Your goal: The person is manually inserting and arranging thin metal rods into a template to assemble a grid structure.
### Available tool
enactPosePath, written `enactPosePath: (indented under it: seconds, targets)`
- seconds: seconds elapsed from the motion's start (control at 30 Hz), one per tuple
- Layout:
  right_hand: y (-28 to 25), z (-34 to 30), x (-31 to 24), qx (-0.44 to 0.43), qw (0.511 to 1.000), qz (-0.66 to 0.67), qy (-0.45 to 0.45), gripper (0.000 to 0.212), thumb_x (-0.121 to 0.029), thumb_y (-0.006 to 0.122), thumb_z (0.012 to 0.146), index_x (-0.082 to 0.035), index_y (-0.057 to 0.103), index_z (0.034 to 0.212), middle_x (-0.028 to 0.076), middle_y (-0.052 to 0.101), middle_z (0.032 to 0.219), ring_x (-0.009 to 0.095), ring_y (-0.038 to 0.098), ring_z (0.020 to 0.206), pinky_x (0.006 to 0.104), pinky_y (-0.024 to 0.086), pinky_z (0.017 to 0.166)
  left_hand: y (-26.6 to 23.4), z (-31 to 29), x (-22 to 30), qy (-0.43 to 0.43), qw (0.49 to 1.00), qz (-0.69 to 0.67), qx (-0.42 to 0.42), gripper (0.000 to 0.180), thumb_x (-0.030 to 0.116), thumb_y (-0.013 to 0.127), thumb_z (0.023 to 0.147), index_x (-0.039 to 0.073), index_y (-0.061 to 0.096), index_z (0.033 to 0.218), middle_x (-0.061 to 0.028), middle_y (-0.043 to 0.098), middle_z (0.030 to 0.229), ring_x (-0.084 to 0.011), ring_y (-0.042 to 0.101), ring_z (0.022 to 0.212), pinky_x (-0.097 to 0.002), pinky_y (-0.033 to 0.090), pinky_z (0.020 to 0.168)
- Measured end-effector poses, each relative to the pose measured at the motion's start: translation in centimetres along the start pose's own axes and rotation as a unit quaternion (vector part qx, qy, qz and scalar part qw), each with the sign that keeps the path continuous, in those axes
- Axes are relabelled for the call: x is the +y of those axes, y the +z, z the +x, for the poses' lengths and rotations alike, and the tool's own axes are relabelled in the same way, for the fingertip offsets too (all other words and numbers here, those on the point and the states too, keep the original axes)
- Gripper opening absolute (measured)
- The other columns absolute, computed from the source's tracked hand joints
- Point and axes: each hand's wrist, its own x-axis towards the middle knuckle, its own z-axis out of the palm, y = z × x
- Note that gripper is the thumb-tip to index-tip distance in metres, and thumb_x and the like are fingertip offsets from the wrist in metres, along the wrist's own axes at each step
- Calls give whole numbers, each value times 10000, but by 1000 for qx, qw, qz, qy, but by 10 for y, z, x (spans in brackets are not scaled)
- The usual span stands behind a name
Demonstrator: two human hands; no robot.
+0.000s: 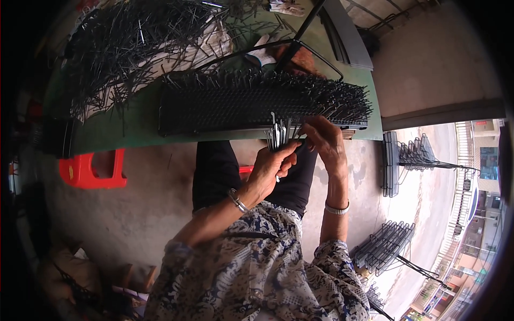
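Over my lap, my left hand [274, 163] is closed around a bundle of thin metal rods [277, 135], shiny and dark, their ends sticking up above the fingers. Just right of the bundle, my right hand [325, 140] has its fingers bent together in a pinch; what lies between the fingertips is too small to make out. Beyond both hands, along the near edge of the table, lies a long black perforated panel [230, 109]. Dark rods [337, 99] stand thickly in its right end and along its far edge, while its left and middle holes show bare.
A large heap of loose black rods [128, 48] covers the back left of the green table [136, 136]. A work glove [261, 52] and a black metal frame [300, 41] sit behind the panel. A red plastic stool [96, 172] stands at left; wire racks [388, 246] stand at right.
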Motion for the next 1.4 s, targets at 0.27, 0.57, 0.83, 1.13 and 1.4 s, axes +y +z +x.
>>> enactPosePath:
  seconds: [0.27, 0.57, 0.83, 1.13, 1.4]
  targets:
    - [-12, -23, 10, 14, 991, 128, 41, 180, -170, 632, 924, 9, 614, 920, 73, 644, 753, 120, 597, 599, 238, 476, 580, 0, -6, -8, -14, 999, 28, -15, 308, 335, 662, 915, 45, 656, 1019, -37, 608, 698, -40, 385, 479, -211, 243, 415]
    - [-21, -11, 7, 308, 943, -27, -123, 107, -64, 539, 952, 20, 603, 968, 101, 693, 783, 148, 687, 760, 268, 550, 720, -11, 14, -3, 17, 999, -37, 22, 335, 308, 629, 944, 13, 620, 1103, -101, 661, 781, -66, 439, 513, -211, 284, 430]
    - [-15, 10, 23, 325, 924, -131, -154, 83, -78, 559, 938, -21, 612, 970, 74, 691, 787, 119, 686, 754, 240, 518, 646, -14, 15, -3, 31, 995, -87, 23, 279, 254, 603, 956, 19, 595, 1106, -112, 668, 810, -151, 611, 636, -265, 468, 519]
    - [-13, 21, 27, 281, 898, -242, -238, 63, -49, 559, 922, -29, 618, 932, 52, 683, 760, 92, 628, 637, 252, 479, 570, -19, 18, -8, 26, 995, -92, 14, 251, 234, 595, 958, 5, 596, 1061, -104, 669, 807, -163, 634, 654, -345, 580, 643]
    - [-17, 24, 20, 239, 933, -192, -188, 79, -47, 553, 927, -41, 632, 939, 47, 679, 734, 66, 576, 599, 223, 439, 540, -13, 10, -6, 16, 996, -87, 21, 244, 221, 594, 959, -9, 603, 1039, -72, 631, 784, -137, 592, 646, -352, 580, 633]
